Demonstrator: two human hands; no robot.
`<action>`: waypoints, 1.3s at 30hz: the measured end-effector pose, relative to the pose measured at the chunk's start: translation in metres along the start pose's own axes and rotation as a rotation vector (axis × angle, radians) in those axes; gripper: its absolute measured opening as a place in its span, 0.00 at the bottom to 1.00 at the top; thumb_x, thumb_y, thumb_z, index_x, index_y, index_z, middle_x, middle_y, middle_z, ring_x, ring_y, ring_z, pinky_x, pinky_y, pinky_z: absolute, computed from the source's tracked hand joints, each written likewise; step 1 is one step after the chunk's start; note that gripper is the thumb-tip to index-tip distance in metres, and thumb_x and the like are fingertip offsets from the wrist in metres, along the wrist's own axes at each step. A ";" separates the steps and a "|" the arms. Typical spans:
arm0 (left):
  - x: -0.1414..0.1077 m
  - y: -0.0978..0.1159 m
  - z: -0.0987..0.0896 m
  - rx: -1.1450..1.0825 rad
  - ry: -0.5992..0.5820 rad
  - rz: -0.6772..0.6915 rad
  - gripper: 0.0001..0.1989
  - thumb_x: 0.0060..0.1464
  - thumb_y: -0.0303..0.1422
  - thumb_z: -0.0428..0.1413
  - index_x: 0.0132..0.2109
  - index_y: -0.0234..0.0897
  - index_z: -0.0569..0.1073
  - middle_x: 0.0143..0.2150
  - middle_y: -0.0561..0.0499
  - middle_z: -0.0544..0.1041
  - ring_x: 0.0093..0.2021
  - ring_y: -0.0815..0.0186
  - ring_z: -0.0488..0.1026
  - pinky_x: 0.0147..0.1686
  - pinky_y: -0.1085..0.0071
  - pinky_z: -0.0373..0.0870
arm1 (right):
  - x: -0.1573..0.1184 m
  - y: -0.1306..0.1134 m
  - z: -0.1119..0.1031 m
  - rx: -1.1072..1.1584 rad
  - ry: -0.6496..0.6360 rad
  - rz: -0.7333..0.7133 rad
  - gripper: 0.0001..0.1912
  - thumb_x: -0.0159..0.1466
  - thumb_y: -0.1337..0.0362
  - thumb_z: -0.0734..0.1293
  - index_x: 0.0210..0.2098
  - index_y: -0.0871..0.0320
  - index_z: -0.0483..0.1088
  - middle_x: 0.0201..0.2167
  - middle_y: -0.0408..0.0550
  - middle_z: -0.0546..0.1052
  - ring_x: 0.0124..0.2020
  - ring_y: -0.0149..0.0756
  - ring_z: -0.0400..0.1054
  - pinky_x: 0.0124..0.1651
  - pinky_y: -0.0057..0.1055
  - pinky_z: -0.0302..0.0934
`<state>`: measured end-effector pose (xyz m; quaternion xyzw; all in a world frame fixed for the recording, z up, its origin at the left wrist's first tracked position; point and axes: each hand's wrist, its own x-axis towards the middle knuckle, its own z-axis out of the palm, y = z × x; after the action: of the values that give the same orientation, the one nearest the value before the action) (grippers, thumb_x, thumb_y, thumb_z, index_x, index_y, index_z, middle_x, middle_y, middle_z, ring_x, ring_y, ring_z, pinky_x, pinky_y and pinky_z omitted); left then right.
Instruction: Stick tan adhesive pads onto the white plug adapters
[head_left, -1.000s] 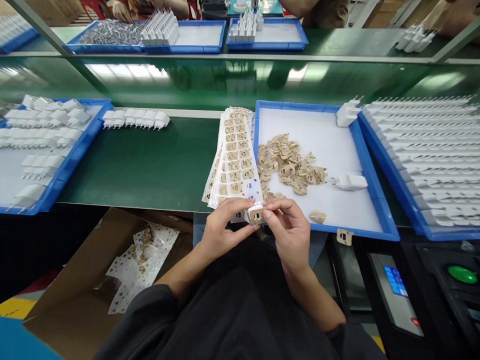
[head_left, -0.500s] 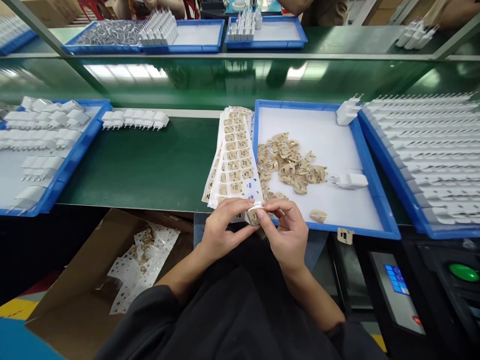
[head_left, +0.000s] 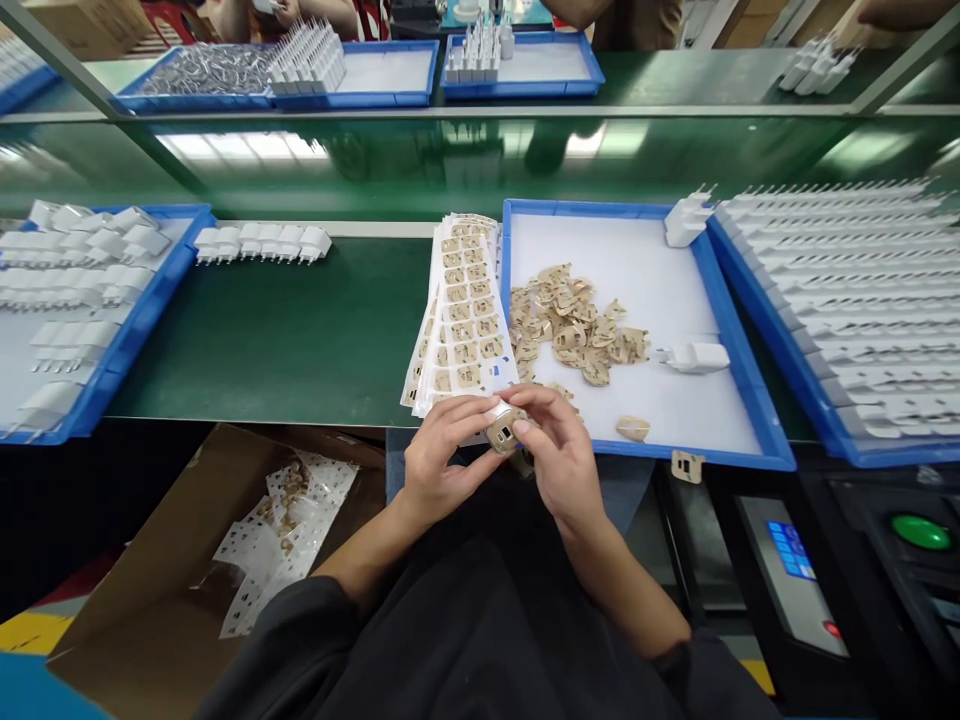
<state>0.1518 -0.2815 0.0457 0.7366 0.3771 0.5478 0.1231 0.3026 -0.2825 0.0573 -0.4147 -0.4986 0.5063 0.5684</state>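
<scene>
A white plug charger [head_left: 502, 428] is held between both hands just in front of the bench edge, its tan-covered end with dark port openings facing me. My left hand [head_left: 452, 448] grips it from the left, thumb below and fingers on top. From the right, my right hand [head_left: 559, 447] pinches its edge with the thumb on the tan face. Behind the hands lies a fanned stack of sticker sheets [head_left: 465, 310] with tan labels. To its right a blue-rimmed tray [head_left: 645, 240] carries a heap of loose tan stickers [head_left: 574, 320] and a white charger lying down [head_left: 696, 357].
Another charger [head_left: 688, 217] rests on the tray's far right corner. Trays of chargers stand at the right [head_left: 847, 330] and left [head_left: 112, 370], with a row of chargers [head_left: 262, 242] between. Below left, a cardboard box [head_left: 142, 570] contains used sheets. A sticker [head_left: 686, 466] hangs from the tray's front edge.
The charger has turned in my hands, so its tan end and ports show more plainly. My right hand has shifted slightly left. The whole view has moved a little.
</scene>
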 end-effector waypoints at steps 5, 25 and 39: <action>0.002 0.000 0.000 0.056 0.001 0.080 0.22 0.54 0.26 0.65 0.55 0.42 0.70 0.50 0.44 0.81 0.52 0.58 0.78 0.50 0.58 0.78 | -0.002 0.006 0.008 0.181 0.031 0.038 0.06 0.64 0.66 0.68 0.41 0.51 0.72 0.46 0.46 0.75 0.51 0.38 0.71 0.53 0.36 0.68; -0.008 -0.005 -0.005 -0.088 -0.021 -0.071 0.23 0.53 0.29 0.67 0.55 0.42 0.73 0.50 0.44 0.81 0.51 0.57 0.79 0.51 0.58 0.78 | 0.006 -0.003 -0.013 -0.216 -0.087 -0.138 0.08 0.67 0.66 0.66 0.46 0.50 0.73 0.46 0.47 0.79 0.58 0.43 0.69 0.63 0.48 0.61; 0.003 -0.044 -0.033 0.129 -0.028 -0.334 0.17 0.58 0.34 0.62 0.54 0.39 0.75 0.50 0.45 0.80 0.48 0.60 0.77 0.49 0.65 0.75 | 0.024 0.012 -0.065 -0.869 0.202 -0.367 0.14 0.67 0.63 0.66 0.52 0.53 0.72 0.44 0.52 0.76 0.43 0.44 0.71 0.50 0.44 0.65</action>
<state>0.1041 -0.2569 0.0342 0.6777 0.5268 0.4840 0.1703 0.3642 -0.2553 0.0392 -0.5661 -0.6712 0.0994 0.4682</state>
